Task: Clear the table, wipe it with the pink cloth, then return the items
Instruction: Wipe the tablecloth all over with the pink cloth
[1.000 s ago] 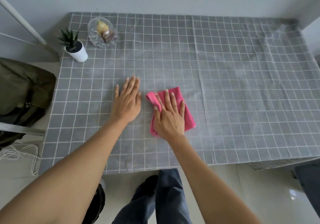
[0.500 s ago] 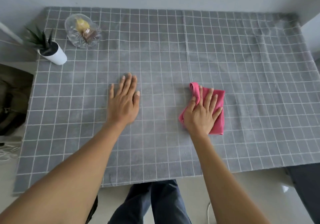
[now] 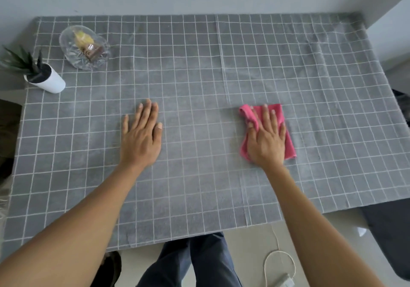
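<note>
From the head camera, the job looks to be in its middle stage: the wiping is under way, since the right hand (image 3: 267,140) lies flat, fingers spread, pressing down on the pink cloth (image 3: 286,120) against the bench (image 3: 199,198) rather than gripping it. The left hand (image 3: 142,135) rests open and flat on the bare checked cover, holding nothing, well apart from the right hand and to its left. The clearing seems only partly done, or the bench was pushed clear to one side: far ahead of the left hand and further left stand a glass dish (image 3: 84,47) and a small potted plant (image 3: 44,76) at the bench's far corner. So, judging from this, the rest of the wiping and the return of items are left. The cloth is folded into a rough oblong under the right palm, its long axis running away from the person and leaning slightly left at the far end, where one corner is bunched up beside the thumb.
</note>
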The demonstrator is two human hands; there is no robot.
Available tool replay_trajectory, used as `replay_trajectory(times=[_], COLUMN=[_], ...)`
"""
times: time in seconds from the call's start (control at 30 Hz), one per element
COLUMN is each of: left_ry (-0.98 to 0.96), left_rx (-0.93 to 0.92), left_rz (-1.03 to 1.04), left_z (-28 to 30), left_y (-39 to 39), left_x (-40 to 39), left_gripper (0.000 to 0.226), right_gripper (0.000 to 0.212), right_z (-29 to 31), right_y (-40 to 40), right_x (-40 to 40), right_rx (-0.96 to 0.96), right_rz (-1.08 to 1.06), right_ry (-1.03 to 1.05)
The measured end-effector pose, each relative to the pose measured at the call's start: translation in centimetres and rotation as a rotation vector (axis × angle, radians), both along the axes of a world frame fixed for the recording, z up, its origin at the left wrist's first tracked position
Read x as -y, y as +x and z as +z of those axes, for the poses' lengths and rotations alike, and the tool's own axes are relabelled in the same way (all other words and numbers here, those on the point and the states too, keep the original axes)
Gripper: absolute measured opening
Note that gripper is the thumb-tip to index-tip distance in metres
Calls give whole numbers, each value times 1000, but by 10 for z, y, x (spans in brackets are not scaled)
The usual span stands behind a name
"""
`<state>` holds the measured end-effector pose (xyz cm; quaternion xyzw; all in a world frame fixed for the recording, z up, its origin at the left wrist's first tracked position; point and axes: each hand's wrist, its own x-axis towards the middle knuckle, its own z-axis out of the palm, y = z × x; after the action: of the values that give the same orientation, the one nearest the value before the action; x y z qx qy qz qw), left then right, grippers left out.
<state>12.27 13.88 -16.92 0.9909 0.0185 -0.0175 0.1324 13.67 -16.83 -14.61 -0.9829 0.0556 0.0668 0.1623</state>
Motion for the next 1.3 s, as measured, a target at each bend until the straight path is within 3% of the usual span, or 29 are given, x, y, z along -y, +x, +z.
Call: replay_trajectory(times=[0.2,0.43,0.6,0.83,1.03,1.2,1.3], left_ry=[19,40,-113,-109,-46,-49,-54], left_rx=[-6,-42,-28,-9,47,52,41], left_rz=[6,37,-67,-135,-121,-115,-136], left_z=[1,2,12,4,-3,-2,-2], left_y=[0,3,19,41,35,36,36], left_x=[0,8,94,202,209,210,209], left_gripper=[57,60,62,61,55,55,54], right_gripper=[52,56,54,52,57,57,54], right_z=[-4,-4,-3,-6,-10,-4,-6], right_y=[8,4,5,6,20,7,13], right_x=[16,20,24,65,78,52,76], right_rx=[-50,-33,-53,43,-18,20,55], right_rz=[-189,-71,-48,106,-294,78,134], right_ry=[-52,-66,-20,-24,-15,26,21])
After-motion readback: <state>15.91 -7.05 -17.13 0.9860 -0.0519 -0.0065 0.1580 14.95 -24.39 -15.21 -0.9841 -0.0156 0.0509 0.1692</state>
